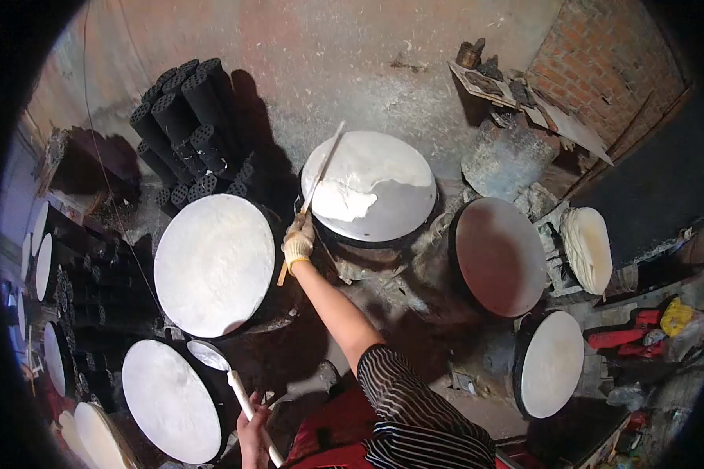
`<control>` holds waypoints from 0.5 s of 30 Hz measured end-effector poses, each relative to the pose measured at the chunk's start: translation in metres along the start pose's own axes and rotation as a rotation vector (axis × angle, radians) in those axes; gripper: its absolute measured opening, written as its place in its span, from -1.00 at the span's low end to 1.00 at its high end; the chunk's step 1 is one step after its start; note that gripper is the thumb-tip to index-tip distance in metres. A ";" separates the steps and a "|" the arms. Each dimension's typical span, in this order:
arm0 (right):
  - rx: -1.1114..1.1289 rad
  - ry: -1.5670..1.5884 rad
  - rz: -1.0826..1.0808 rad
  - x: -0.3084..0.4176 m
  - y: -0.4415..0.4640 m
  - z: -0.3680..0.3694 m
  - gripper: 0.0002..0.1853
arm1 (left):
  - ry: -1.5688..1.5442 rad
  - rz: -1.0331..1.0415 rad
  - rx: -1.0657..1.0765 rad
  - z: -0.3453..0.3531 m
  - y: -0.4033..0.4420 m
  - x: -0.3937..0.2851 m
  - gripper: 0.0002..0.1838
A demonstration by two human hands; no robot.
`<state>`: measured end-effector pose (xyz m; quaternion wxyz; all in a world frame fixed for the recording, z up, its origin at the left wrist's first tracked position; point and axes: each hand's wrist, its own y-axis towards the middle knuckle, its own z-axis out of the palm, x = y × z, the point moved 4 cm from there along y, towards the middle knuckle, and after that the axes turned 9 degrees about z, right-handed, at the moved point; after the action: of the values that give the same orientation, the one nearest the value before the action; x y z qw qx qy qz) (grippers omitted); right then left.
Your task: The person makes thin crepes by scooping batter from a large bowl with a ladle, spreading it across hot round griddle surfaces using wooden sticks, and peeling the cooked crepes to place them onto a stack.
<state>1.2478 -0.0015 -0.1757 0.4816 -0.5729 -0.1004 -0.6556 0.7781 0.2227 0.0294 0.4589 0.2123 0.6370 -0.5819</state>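
Observation:
My right hand (297,241), in a knitted glove, is closed round a long flat wooden stick (322,172). The stick lies slantwise over the left part of a round griddle (407,209) at top centre. White batter (368,160) covers much of that griddle, with a thicker wet patch near the middle and bare grey surface at lower right. Low in the view, my left hand (253,428) is bare and wrapped round the pale handle of a ladle (242,392). The ladle's bowl, coated white, is beside a white-covered round griddle (170,401) at lower left.
Another white-covered griddle (213,266) stands left of my right hand. To the right are a bare reddish-brown griddle (501,256), a pale one (551,364) and a stack of thin pancakes (588,250). Black coal briquettes (176,117) are piled by the wall. A metal drum (502,162) stands upper right.

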 end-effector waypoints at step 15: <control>0.263 0.467 0.383 0.162 -0.114 -0.184 -0.74 | -0.072 0.037 0.163 0.051 0.012 -0.027 -0.85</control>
<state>1.0616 -0.1523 -0.0505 0.6760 -0.3485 0.0388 -0.6482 0.8180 0.1854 0.0508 0.4732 0.2395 0.5668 -0.6305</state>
